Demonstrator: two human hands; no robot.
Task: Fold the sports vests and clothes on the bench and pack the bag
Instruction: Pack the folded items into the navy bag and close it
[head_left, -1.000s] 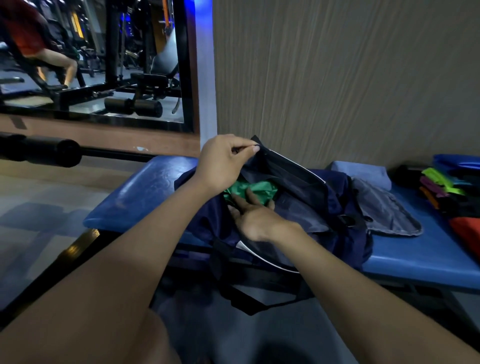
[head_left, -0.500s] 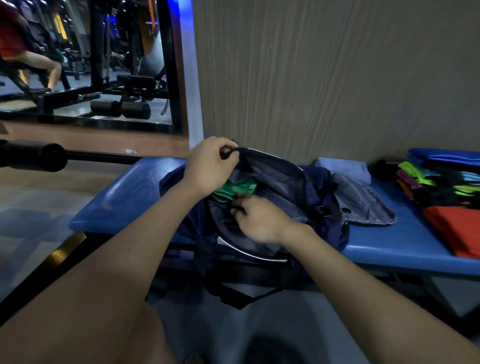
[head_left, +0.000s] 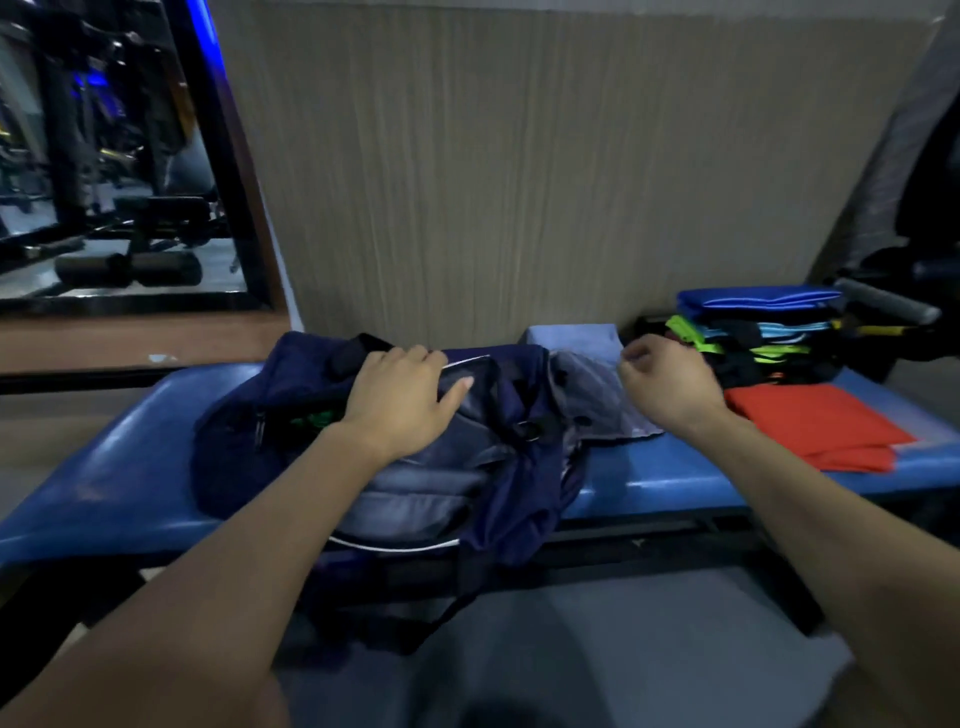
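A navy sports bag (head_left: 249, 447) lies on the blue padded bench (head_left: 649, 478). My left hand (head_left: 405, 400) rests flat on the bag's top flap, fingers spread. A sliver of a green garment (head_left: 311, 418) shows inside the bag's opening, left of my wrist. My right hand (head_left: 670, 384) hovers over the bench right of the bag, fingers loosely curled and holding nothing. A stack of folded vests (head_left: 758, 332), blue on top with green and black below, sits at the back right. A folded red garment (head_left: 810, 426) lies in front of the stack.
A grey cloth (head_left: 597, 400) and a pale blue folded towel (head_left: 571, 338) lie between the bag and the stack. A wood-panel wall (head_left: 519, 182) stands behind the bench. A mirror (head_left: 104, 156) at the left reflects gym machines. Dark equipment (head_left: 909, 260) stands at the far right.
My right hand left the bag's opening and moved right over the bench. My left hand let go of the bag's edge and now lies flat on the flap, which covers most of the green garment.
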